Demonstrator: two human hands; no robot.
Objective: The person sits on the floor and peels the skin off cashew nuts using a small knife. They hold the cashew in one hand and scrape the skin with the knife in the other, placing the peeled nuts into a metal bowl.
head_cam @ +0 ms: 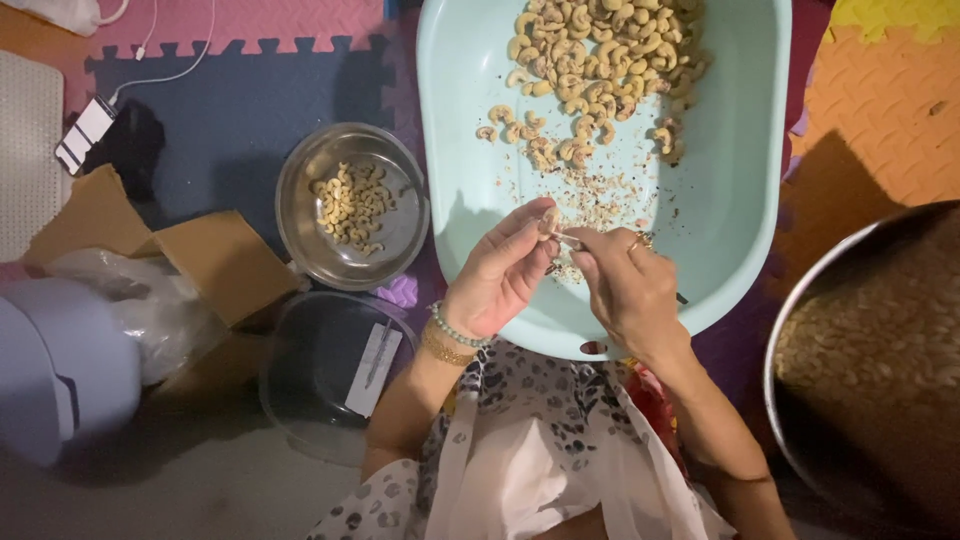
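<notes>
while both hands pinch one cashew (549,221), left hand (497,275), right hand (628,290), fingers closed, thin tool barely visible, tub (730,200) cropped

A single head-worn camera looks almost straight down from above the person's lap onto the floor. It sits close: the left hand (497,275) and right hand (628,285) meet near the middle of the frame, over the near rim of a pale green tub (740,150). The tub's far end runs off the top edge, and a large metal basin (800,330) is cut by the right edge.
</notes>
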